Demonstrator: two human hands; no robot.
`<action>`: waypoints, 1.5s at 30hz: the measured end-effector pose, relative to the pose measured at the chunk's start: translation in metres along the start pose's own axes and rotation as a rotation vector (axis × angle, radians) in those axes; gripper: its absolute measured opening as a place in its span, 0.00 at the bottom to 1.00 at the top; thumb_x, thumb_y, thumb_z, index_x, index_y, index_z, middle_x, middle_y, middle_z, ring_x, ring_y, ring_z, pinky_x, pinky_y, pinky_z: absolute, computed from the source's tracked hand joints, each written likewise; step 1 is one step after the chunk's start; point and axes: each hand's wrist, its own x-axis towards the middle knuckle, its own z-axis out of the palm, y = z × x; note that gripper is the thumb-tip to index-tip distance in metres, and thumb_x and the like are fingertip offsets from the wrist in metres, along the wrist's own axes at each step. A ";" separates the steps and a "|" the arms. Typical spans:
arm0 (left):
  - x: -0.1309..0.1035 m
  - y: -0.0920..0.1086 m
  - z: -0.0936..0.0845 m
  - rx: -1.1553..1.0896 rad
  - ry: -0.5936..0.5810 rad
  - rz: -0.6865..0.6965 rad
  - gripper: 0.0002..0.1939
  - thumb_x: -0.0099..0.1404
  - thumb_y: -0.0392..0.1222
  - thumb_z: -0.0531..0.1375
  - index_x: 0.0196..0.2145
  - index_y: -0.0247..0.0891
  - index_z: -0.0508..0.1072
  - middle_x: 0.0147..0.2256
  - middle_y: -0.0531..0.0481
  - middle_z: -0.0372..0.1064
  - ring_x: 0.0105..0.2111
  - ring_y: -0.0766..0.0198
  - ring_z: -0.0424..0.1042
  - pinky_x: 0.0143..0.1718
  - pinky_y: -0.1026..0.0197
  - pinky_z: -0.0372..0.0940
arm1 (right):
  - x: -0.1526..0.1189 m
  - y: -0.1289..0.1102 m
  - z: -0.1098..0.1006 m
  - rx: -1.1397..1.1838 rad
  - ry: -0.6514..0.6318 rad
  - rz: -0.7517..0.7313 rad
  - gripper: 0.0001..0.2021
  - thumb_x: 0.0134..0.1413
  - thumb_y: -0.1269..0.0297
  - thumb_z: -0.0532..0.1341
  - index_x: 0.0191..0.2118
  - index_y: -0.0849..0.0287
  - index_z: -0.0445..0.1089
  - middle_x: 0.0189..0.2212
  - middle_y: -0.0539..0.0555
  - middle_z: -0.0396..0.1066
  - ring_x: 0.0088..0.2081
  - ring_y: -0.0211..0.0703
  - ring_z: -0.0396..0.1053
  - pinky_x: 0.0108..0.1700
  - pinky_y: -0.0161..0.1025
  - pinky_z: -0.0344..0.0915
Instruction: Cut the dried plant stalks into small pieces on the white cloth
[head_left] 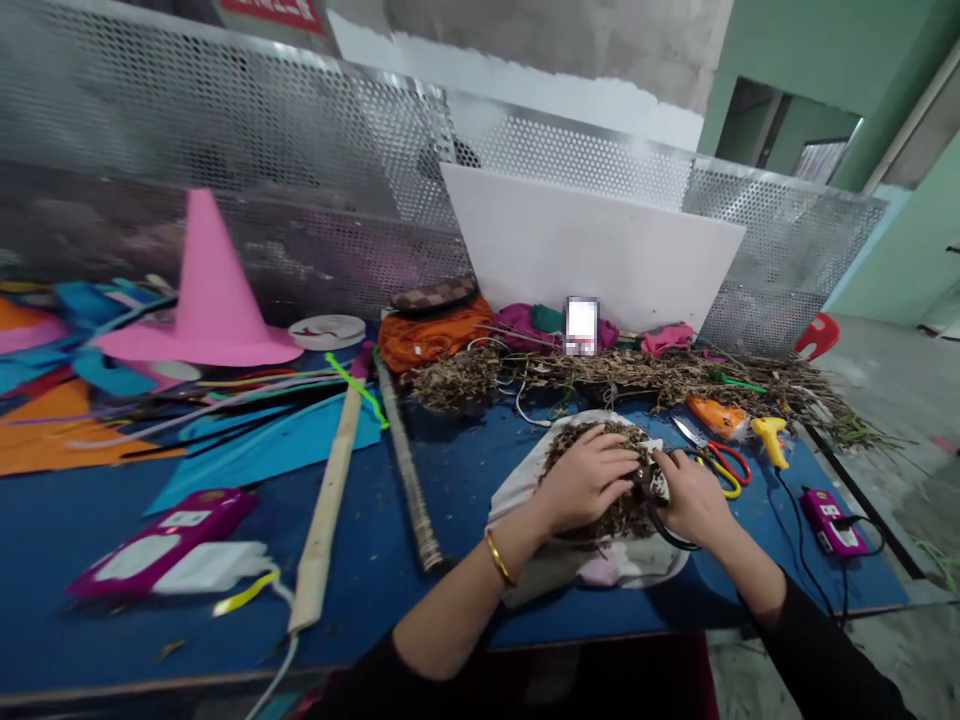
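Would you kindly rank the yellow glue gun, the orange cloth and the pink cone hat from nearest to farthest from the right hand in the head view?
1. Yellow glue gun, just right of the right hand.
2. Orange cloth, back left.
3. Pink cone hat, far left.

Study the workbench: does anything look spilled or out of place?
Yes. Small dry flecks lie scattered over the blue tabletop beyond the white cloth holding the dried plant bits both hands work at.

Nothing legible anywhere. White lettering on the red sign (271, 12) above the perforated metal screen (247, 140): cut off, unreadable. Labels on the magenta packages (161, 540) below that screen: too blurred to make out.
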 end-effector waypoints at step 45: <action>0.030 -0.057 0.035 0.093 -0.134 -0.482 0.18 0.65 0.43 0.46 0.45 0.41 0.72 0.46 0.50 0.70 0.46 0.62 0.67 0.48 0.62 0.59 | -0.053 0.040 0.033 0.331 -0.092 0.046 0.31 0.41 0.64 0.60 0.55 0.59 0.56 0.46 0.58 0.62 0.48 0.48 0.60 0.50 0.40 0.54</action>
